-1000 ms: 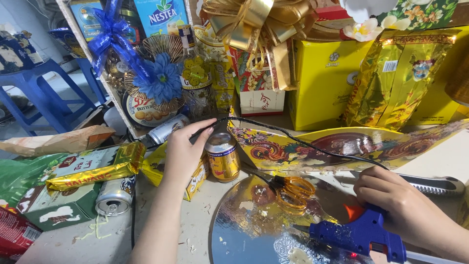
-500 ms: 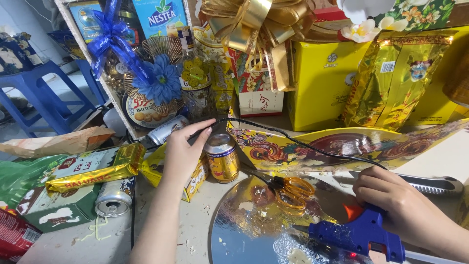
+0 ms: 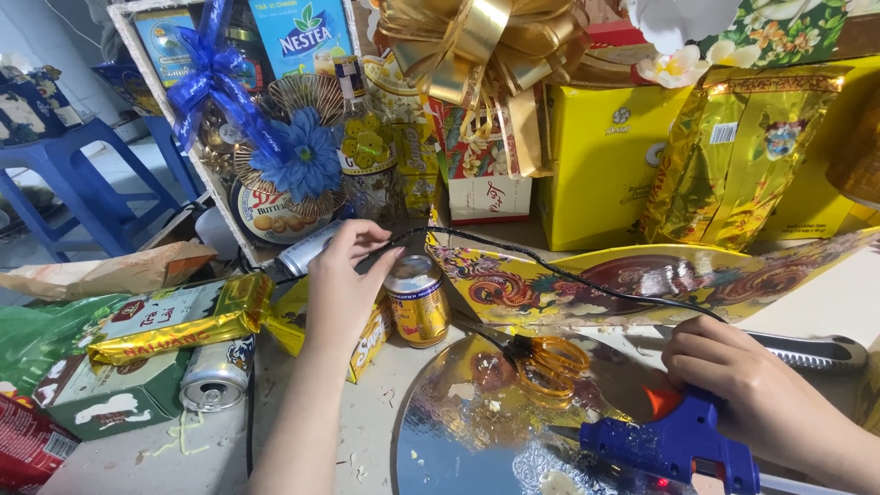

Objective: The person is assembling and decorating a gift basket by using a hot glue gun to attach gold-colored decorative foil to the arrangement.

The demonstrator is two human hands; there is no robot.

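1. A small gold drink can (image 3: 417,300) is standing upright on the table (image 3: 367,431), its long axis vertical and its silver top facing up, just right of the left hand (image 3: 341,280).
2. The left hand is reaching in from the near edge; its fingers (image 3: 380,266) are curling loosely toward the can's upper rim, slightly apart, and whether they are touching the can I cannot tell.
3. A black cord (image 3: 568,275) is running from just above the can off to the right, crossing a long gold patterned tray (image 3: 660,280).
4. The right hand (image 3: 733,385) is lying at the near right, fingers folding down around the back of a blue glue gun (image 3: 674,440), whose nozzle is pointing left over a round mirrored board (image 3: 467,440).
5. Orange-handled scissors (image 3: 541,357) are lying on that board, between can and gun.
6. Left of the can, a silver can (image 3: 215,376) is lying on its side near a green box (image 3: 110,403).
7. At the far side, a wrapped gift basket (image 3: 275,137) is holding a cookie tin, a bottle and boxes, with a blue bow on it.
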